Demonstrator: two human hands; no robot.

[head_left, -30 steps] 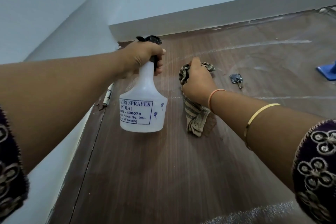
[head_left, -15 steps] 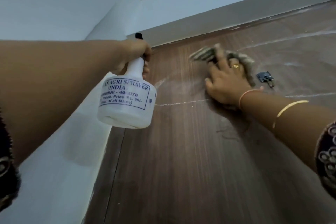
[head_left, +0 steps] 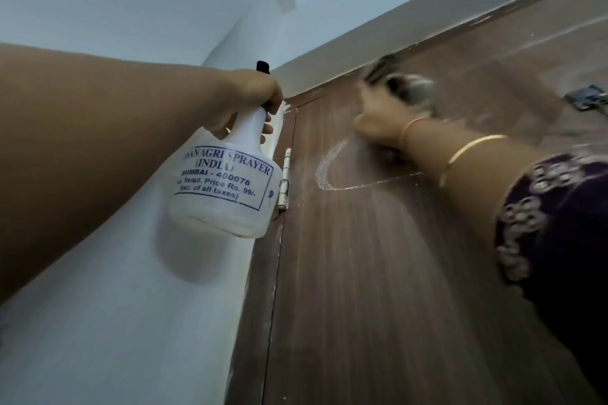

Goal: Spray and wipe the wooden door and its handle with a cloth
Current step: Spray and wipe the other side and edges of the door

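Since half a second back, a hinge [head_left: 285, 177] has come into sight at three o'clock of the spray bottle [head_left: 227, 187], and the cloth [head_left: 406, 89] has swept up toward the top edge of the wooden door [head_left: 362, 289]. There is pale wall [head_left: 98, 322] on the left, and a wet arc [head_left: 329, 168] shines at the cloth's seven o'clock. The left hand [head_left: 251, 99] grips the bottle's neck. The right hand [head_left: 378, 123] is on the cloth, too blurred to tell if its fingers are flat or curled.

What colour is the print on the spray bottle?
Dark blue lettering inside a blue box, on the white spray bottle; the head view shows it clearly.
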